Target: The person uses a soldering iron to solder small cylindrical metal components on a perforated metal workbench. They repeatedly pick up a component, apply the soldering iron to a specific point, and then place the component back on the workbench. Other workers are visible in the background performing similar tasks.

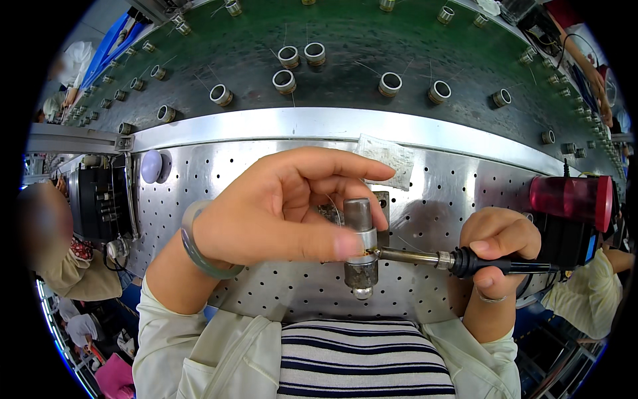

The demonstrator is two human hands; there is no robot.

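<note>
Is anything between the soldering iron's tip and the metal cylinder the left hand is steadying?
Nothing visible. The soldering iron in the right hand reaches the metal cylinder directly, just beside the left hand thumb.

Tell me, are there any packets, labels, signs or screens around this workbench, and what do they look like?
White packet: small, flat, crinkled pouch with faint print, lying on the perforated metal bench just beyond the left hand.
Blue label: narrow strip on the black device under the red cylinder, beside the right hand.
No signs or screens show.
</note>
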